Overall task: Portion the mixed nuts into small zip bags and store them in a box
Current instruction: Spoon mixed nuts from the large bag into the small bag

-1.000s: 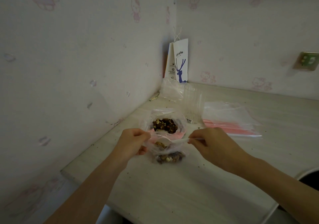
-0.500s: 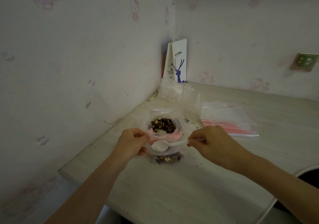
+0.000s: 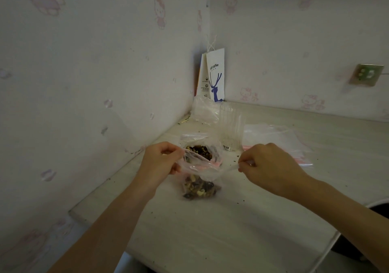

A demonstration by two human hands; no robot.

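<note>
A small clear zip bag (image 3: 200,188) stands on the table with a heap of mixed nuts in its bottom. My left hand (image 3: 162,161) pinches its rim on the left and holds the mouth wide. My right hand (image 3: 271,167) pinches the handle of a white plastic spoon (image 3: 230,168), whose bowl reaches into the bag's mouth. Just behind lies a larger open bag of mixed nuts (image 3: 200,151) with a pink zip strip.
A stack of empty zip bags (image 3: 277,144) lies at the right. A clear ribbed plastic container (image 3: 231,125) and crumpled plastic (image 3: 204,110) stand behind, with a paper coffee bag (image 3: 214,77) in the corner. Walls close the left and back. Crumbs dot the table (image 3: 210,230).
The spoon's bowl, bare above the small bag half a second ago, now sits down inside the bag's mouth. My left hand has pulled the rim up and wider.
</note>
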